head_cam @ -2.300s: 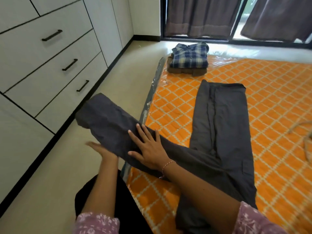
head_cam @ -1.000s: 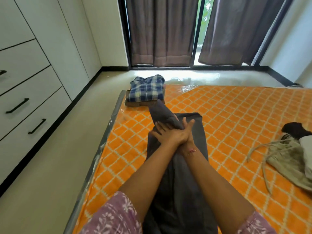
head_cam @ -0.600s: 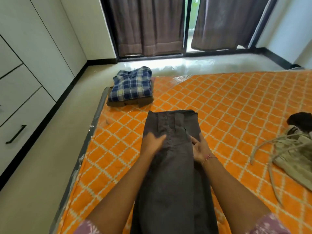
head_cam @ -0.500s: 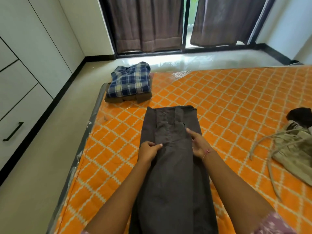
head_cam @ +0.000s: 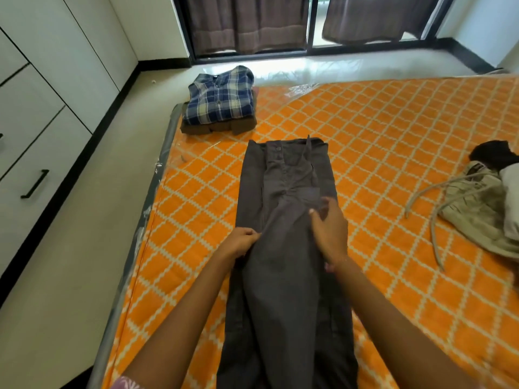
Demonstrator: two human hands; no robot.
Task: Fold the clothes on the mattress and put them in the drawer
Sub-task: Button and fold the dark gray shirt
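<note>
Two hands now pinch the grey trousers [head_cam: 286, 248] lying lengthwise on the mattress [head_cam: 393, 136]: left hand [head_cam: 238, 244] at the left edge, right hand [head_cam: 328, 231] gathering cloth mid-leg. A moment ago they smoothed flat, so another fold is probably starting. Beyond sits the folded plaid shirt [head_cam: 220, 98].
</note>
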